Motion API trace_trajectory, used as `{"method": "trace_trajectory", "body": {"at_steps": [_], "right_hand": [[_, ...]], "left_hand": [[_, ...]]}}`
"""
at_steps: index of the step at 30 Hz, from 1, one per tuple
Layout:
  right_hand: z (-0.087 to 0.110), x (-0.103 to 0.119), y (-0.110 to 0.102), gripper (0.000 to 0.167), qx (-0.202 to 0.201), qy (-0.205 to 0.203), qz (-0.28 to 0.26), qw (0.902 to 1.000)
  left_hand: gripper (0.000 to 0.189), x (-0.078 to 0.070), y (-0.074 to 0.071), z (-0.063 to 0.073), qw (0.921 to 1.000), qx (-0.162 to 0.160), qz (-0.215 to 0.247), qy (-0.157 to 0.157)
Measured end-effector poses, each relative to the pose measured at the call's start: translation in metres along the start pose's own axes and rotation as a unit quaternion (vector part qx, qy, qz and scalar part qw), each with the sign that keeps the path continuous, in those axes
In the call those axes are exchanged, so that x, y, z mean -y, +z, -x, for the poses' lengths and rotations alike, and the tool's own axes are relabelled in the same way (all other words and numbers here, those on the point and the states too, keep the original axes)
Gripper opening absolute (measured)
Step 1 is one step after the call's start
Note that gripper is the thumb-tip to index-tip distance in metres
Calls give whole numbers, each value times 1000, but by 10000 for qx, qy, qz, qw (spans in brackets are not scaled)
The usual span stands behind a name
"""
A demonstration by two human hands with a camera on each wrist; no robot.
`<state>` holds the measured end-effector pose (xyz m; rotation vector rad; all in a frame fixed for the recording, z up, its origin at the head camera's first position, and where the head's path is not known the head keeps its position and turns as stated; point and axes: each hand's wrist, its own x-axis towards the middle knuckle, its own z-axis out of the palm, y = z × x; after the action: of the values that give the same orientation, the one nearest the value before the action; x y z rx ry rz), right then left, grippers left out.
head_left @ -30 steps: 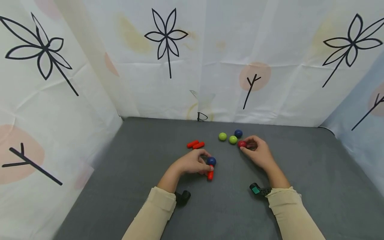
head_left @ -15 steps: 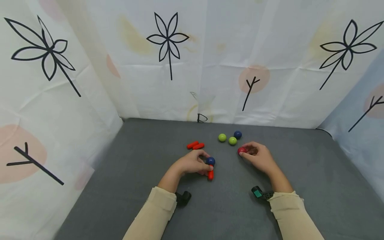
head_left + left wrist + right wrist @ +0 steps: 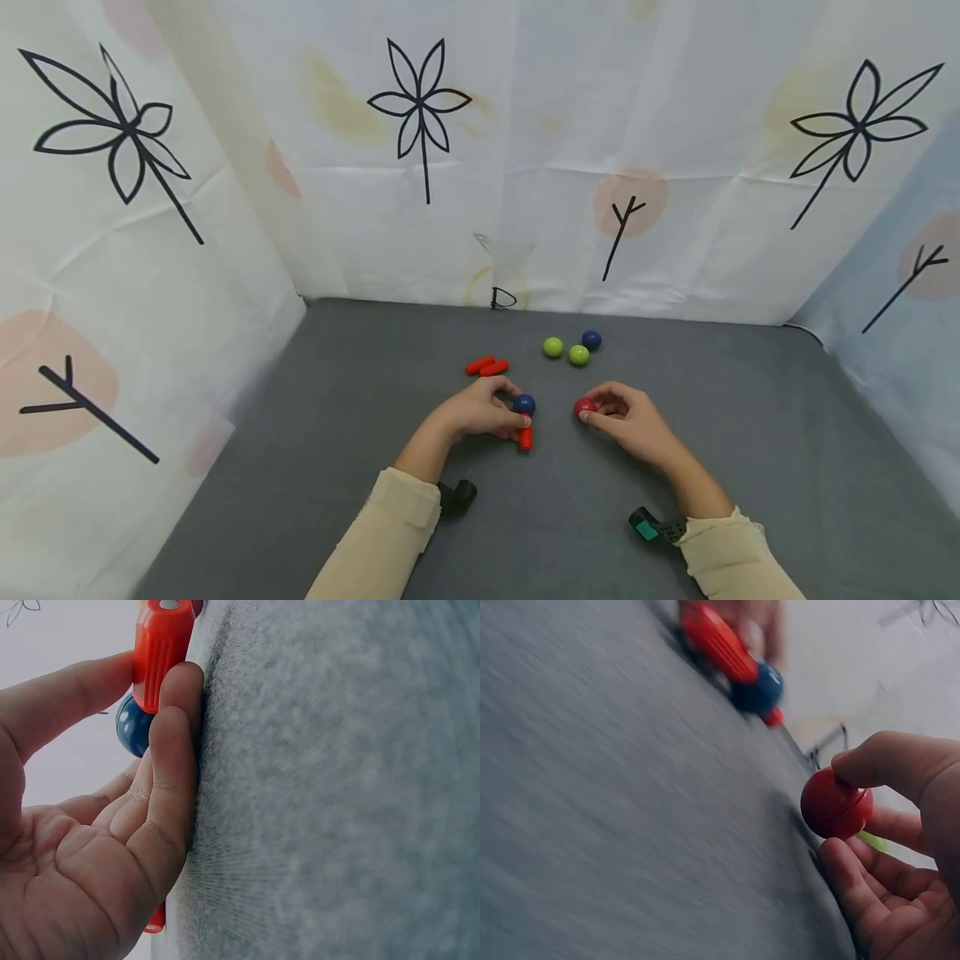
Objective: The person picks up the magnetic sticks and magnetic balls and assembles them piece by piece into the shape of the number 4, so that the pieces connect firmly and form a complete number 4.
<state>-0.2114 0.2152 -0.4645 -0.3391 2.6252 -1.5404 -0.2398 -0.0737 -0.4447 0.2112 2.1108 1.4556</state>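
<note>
Between thumb and fingers, my left hand point(image 3: 480, 410) pinches a short red grooved rod point(image 3: 526, 439) low over the grey table. A blue ball point(image 3: 524, 404) sits against the rod's far end, in line with it. The left wrist view shows a silvery disc set in the near end of the red rod point(image 3: 161, 656); part of the blue ball point(image 3: 133, 726) is hidden by fingers. To the right, my right hand point(image 3: 626, 419) pinches a glossy red ball point(image 3: 584, 407) by its sides. The right wrist view shows a seam round the red ball point(image 3: 834, 804), apart from the rod and blue ball.
Two more red rods point(image 3: 480, 365) lie side by side beyond my left hand. Farther back are two green balls point(image 3: 552, 347) and another blue ball point(image 3: 591, 340). A patterned white cloth point(image 3: 555, 242) walls off the back and sides of the table point(image 3: 375, 350).
My right hand has drawn the red ball back toward me and left, away from the other balls and closer to the left hand. The left hand, rod and blue ball have hardly moved.
</note>
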Motion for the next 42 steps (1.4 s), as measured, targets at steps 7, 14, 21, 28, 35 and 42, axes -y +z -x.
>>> {"method": "trace_trajectory", "body": {"at_steps": [7,14,21,28,35,42], "right_hand": [[10,10,32,27,646,-211,-428,9968],[11,10,43,25,736,-434,-589,9946],[11,8,44,26,997,-632,-631,9910],[11,7,46,26,1136,-871,-518,9883],[14,7,48,24,1264,-1050,-248,9861],[17,9,51,24,1341,-1209,-81,9835]], "left_hand": [[43,2,0,2,9999,-77,-52,39],[42,2,-1,1,9999,59,11,131],[40,0,-2,1,10000,37,71,53],[42,-1,-1,0,9999,33,95,59],[43,-1,-2,-2,9999,53,109,33],[43,0,-1,-3,9999,27,109,-7]]}}
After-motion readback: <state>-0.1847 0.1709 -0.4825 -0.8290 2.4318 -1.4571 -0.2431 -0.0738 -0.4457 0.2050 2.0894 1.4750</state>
